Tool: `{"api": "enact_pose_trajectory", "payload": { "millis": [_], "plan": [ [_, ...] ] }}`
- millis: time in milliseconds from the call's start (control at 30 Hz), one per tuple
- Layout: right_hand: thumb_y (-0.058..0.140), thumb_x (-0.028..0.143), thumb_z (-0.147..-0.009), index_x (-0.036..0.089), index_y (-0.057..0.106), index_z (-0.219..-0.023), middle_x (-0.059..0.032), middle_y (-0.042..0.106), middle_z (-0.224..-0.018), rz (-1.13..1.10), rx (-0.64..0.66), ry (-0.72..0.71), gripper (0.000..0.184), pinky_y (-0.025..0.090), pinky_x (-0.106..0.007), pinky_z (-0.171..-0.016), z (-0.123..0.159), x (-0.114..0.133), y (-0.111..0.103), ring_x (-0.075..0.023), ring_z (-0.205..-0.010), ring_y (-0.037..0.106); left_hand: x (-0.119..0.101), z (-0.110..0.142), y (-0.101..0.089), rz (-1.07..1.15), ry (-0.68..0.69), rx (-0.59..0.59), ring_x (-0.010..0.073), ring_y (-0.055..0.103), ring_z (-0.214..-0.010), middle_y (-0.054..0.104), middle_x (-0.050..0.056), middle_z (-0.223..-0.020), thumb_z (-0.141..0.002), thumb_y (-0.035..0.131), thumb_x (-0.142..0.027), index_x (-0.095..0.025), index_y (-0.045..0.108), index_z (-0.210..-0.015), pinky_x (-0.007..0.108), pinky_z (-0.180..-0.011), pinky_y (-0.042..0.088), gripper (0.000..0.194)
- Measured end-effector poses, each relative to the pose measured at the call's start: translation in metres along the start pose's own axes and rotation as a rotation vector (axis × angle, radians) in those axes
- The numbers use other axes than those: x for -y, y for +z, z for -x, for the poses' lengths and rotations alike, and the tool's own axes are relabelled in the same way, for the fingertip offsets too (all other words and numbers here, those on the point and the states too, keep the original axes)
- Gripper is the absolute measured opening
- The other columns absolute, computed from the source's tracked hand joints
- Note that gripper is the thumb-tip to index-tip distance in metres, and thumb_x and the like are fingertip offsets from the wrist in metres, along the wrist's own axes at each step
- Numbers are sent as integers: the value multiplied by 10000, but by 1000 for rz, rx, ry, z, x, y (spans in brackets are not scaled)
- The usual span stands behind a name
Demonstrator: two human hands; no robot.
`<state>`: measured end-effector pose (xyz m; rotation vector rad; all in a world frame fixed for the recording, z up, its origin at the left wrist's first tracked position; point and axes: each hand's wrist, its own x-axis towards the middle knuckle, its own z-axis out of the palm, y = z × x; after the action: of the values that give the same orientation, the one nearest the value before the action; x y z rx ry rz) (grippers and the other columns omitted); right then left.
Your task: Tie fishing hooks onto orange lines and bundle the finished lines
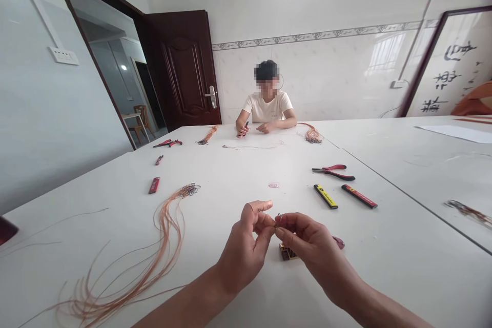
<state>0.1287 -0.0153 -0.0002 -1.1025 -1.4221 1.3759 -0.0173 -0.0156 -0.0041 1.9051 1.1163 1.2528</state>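
Observation:
My left hand (pixel 246 243) and my right hand (pixel 307 238) meet above the white table, thumb and fingertips pinched together. Between the fingertips is a small metal fishing hook (pixel 279 217), its curved bend standing up; the rest of it is hidden by the fingers. Any line tied to it is too fine to make out there. Partly behind my right hand lies a dark box-like thing with gold edges (pixel 287 252). To the left, a bundle of orange fishing lines (pixel 165 236) with hooks (pixel 189 189) at its far end spreads over the table.
Beyond my right hand lie red-handled pliers (pixel 334 170), a yellow-and-black strip-shaped tool (pixel 325 197) and a red one (pixel 359 196). A red lighter (pixel 154 185) is at left. Another person (pixel 268 105) sits opposite, between hook bundles (pixel 313 136), holding a red-and-black tool. More hooks (pixel 467 209) lie at right.

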Motion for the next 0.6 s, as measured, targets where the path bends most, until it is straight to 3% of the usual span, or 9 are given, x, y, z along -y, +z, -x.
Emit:
{"api": "enact_pose_trajectory", "payload": {
  "millis": [167,333,600],
  "plan": [
    [546,394,-754,191,611,-924,-34,588,-836,-43,9,2,273,407,-261,-606,-2,-4,2,-118,-664,461,5,0,-1,-89,48,24,120,544,-769,554,6,-811,-837,419,-193,-225,359,-1142,320,-756,448,312],
    [551,395,-746,179,615,-829,-14,547,-724,-40,1,-6,240,371,-245,-553,-5,-7,1,-108,-607,425,3,2,-1,-90,94,45,118,529,-747,546,8,-811,-834,413,-167,-231,362,-1145,316,-758,435,322],
    [547,426,-748,170,538,-749,16,462,-640,-43,8,-9,257,362,-235,-545,-4,-7,1,-100,-591,415,-1,5,2,9,27,-12,116,521,-771,531,7,-820,-818,443,-174,-234,351,-1134,312,-763,440,335]
  ]
}}
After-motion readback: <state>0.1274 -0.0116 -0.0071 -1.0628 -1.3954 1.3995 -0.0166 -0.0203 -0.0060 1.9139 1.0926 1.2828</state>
